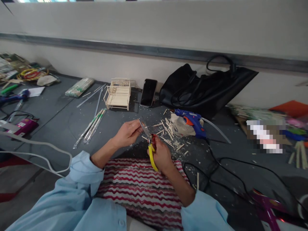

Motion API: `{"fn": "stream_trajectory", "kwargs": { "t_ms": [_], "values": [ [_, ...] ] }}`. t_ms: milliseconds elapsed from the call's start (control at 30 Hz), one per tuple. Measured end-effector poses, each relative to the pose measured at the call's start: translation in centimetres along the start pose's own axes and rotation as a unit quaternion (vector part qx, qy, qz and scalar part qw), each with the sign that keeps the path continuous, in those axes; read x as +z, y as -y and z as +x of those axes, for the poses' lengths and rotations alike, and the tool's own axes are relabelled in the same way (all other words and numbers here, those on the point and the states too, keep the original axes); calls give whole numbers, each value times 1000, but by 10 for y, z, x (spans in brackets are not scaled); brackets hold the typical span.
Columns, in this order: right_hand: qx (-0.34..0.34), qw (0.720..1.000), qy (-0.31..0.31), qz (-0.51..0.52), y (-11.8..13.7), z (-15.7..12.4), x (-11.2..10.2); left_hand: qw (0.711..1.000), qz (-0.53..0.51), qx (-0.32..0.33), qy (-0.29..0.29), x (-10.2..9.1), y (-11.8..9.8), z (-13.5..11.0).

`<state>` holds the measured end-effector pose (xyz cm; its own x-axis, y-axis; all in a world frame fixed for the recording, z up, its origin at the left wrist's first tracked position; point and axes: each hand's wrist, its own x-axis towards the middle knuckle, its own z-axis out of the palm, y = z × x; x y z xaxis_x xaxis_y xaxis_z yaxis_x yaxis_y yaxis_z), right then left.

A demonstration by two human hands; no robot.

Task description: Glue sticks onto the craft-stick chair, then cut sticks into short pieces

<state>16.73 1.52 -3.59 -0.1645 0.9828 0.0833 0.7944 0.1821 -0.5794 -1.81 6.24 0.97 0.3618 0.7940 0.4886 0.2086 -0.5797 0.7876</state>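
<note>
My right hand (163,155) grips a pair of scissors (151,153) with yellow and red handles, their blades parted and pointing up and away from me. My left hand (128,133) is closed in a pinch right beside the blade tips. Whatever lies between its fingertips is too small to make out. Just right of the blades, short cut wooden sticks (167,128) and crumbs are scattered on the dark table. Behind my hands stands a small piece of model furniture (117,98) built of thin sticks. A striped cloth (141,189) spreads under my forearms.
A blue glue gun (192,120) rests on a pale lump, its black cable running right. Behind are a phone (149,93) and a black bag (192,89). Wrapped stick bundles (95,125) lie left. White cables (43,146) cross the left edge; a purple device (276,211) sits front right.
</note>
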Motion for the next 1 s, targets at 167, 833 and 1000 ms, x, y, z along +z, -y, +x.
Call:
{"fn": "stream_trajectory", "kwargs": {
  "t_ms": [167, 833, 1000],
  "values": [
    [-16, 997, 10, 73, -1, 1, 3, 1000, -8, -15, -11, 0, -1, 0],
    [-53, 986, 22, 159, 2, -2, 7, 809, -569, -146, 27, 36, 19, -6],
    [-51, 984, 31, 166, 3, 0, 4, 808, -569, -152, 36, 37, 23, -3]
  ]
}}
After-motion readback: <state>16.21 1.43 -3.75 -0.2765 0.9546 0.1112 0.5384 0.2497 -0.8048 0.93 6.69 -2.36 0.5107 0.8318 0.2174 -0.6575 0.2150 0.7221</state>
